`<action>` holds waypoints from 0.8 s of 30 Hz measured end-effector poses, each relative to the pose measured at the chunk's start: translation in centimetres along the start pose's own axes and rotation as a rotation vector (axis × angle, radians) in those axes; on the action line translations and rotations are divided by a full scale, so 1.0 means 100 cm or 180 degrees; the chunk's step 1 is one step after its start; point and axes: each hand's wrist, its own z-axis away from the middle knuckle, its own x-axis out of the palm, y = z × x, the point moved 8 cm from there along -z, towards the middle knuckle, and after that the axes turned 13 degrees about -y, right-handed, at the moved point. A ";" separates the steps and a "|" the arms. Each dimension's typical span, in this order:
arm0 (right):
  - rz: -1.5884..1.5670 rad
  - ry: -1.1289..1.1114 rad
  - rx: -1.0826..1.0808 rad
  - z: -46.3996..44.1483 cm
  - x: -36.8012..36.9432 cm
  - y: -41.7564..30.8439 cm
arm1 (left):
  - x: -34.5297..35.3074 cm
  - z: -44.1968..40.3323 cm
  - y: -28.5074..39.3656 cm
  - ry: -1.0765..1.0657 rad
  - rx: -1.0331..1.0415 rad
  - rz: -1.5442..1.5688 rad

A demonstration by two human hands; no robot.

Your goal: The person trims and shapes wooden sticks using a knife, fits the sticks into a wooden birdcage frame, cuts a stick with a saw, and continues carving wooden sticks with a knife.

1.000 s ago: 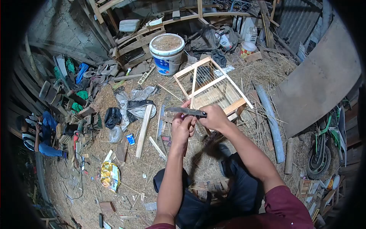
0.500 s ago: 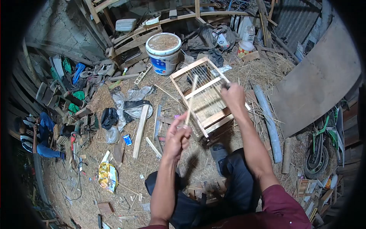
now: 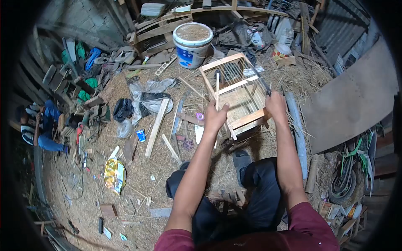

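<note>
A small wooden cage (image 3: 238, 121) with thin parallel bars stands tilted on the ground in front of my knees. My left hand (image 3: 215, 119) is closed around a thin wooden strip (image 3: 217, 90), held nearly upright at the cage's left side. At the cage's right side, my right hand (image 3: 275, 104) grips a long, dark, blade-like tool (image 3: 260, 79) that points up and away along the cage's edge. Whether either hand also touches the cage, I cannot tell.
Behind the cage stands a white and blue bucket (image 3: 192, 44). A large board (image 3: 351, 96) leans at the right, above a green motorcycle (image 3: 347, 167). Wood pieces (image 3: 158, 127) and plastic bags (image 3: 146, 100) litter the straw-covered ground. Another person (image 3: 46, 129) sits at far left.
My left hand has lowered the strip from a slant to nearly upright beside the cage. My right hand has moved from over the cage to its right side. The view has shifted slightly.
</note>
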 end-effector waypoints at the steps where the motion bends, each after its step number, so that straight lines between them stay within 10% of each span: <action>1: -0.0071 -0.0200 0.0082 -0.001 0.005 0.003 | -0.001 0.000 0.000 0.0019 0.0015 0.0177; 17: -0.3053 -0.0708 -0.0571 0.057 0.052 -0.141 | -0.156 0.090 0.047 0.1415 0.0877 0.0582; 24: -0.2681 -0.0823 -0.0823 0.015 0.159 -0.206 | -0.248 0.038 -0.086 0.1814 0.0278 0.0462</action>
